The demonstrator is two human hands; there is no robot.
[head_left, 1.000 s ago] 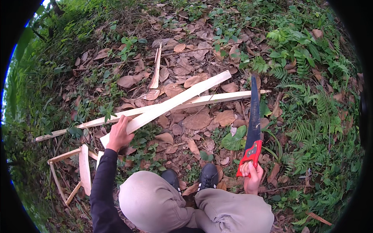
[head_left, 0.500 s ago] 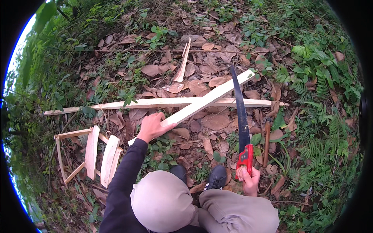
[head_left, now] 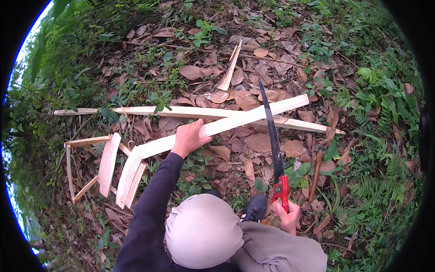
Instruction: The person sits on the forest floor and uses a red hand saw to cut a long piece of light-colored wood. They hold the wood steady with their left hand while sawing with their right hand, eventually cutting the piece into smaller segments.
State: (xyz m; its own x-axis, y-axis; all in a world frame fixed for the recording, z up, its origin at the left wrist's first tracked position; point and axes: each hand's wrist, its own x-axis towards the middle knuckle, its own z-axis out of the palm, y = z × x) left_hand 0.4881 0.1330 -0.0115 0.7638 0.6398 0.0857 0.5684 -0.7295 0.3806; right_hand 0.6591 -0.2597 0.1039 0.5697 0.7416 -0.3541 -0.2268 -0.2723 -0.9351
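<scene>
A pale wooden plank [head_left: 240, 118] slants up to the right, and my left hand [head_left: 189, 137] is closed around it left of its middle. It crosses on top of a long thin wooden strip [head_left: 163, 111] on the leaves. In my right hand [head_left: 289, 217], closed on the red handle, is a handsaw [head_left: 274, 140]. Its dark blade points away from me and passes over the plank toward its far right end. From this angle I cannot tell whether the teeth touch the wood.
At left lies a frame of thin sticks [head_left: 69, 170], with short boards [head_left: 108, 165] on and beside it. A split wood piece [head_left: 230, 70] lies ahead. A brown wooden handle [head_left: 316, 174] lies right of the saw. Dry leaves and ferns [head_left: 376, 190] cover the ground.
The plank has turned to a shallower angle, its far end lower and its near end now by the boards on the left. The saw has tilted leftward. The view has shifted slightly.
</scene>
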